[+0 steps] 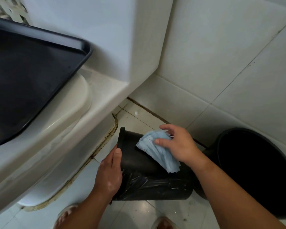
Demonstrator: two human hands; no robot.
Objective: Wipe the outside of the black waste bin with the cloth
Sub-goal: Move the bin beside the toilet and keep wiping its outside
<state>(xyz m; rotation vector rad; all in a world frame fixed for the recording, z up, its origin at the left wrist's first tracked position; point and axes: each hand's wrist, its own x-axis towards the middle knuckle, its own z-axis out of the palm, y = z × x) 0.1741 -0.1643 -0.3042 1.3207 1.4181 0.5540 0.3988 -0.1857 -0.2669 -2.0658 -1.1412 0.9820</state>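
Bathroom tile floor (139, 116), toilet (56, 129) at frame left | black waste bin (139, 161) tipped over, lower centre | left hand (110, 172) grips its side, fingers likely curled beneath | right hand (180, 144) pinches cloth (157, 151) against its wall | mid-wipe; next: turn bin to unwiped side

The black waste bin (139, 159) looks like smooth, matt plastic; its liner (155, 184) is crinkled, glossy film. The pale blue cloth (157, 152) is soft, ribbed pile. The toilet (56, 142) and floor tiles (135, 210) shine like glazed ceramic.
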